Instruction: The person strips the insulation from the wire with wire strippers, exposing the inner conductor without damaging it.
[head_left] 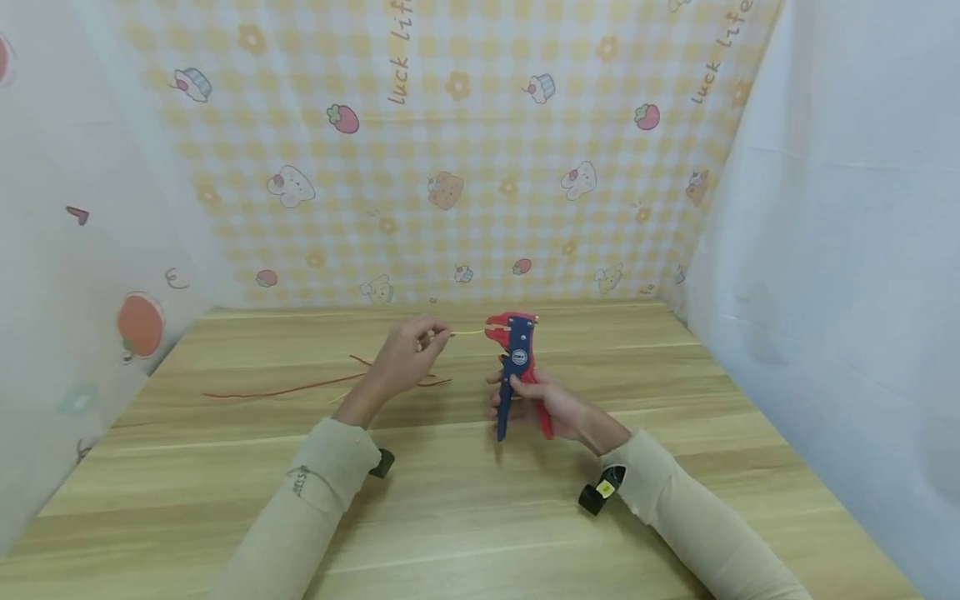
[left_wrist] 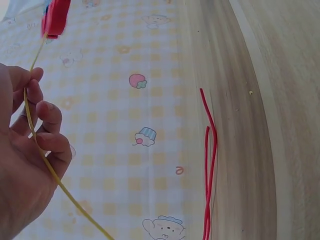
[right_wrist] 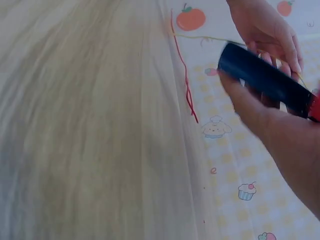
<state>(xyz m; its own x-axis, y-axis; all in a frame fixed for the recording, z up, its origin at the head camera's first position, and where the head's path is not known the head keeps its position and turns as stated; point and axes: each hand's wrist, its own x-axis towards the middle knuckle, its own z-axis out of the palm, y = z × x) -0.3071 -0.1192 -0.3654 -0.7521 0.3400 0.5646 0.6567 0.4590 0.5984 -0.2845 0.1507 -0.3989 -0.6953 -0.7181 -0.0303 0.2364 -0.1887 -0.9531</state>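
Observation:
My left hand (head_left: 405,358) pinches a thin yellow wire (left_wrist: 75,202) between thumb and index finger. The rest of that wire runs across the palm and trails away below the hand. Its short free length points right, with the tip right at the red jaws of a wire stripper. My right hand (head_left: 558,404) grips this blue and red wire stripper (head_left: 520,354) by its handles, head up and jaws facing left. The handles stand apart, fingers around the blue one. In the right wrist view, the blue handle (right_wrist: 265,77) crosses in front of the left hand.
Several red wires (head_left: 285,390) lie on the wooden table (head_left: 465,517) to the left, partly hidden behind the left hand and wrist. A checked cloth (head_left: 480,167) hangs at the back, and white cloth (head_left: 840,250) closes the sides.

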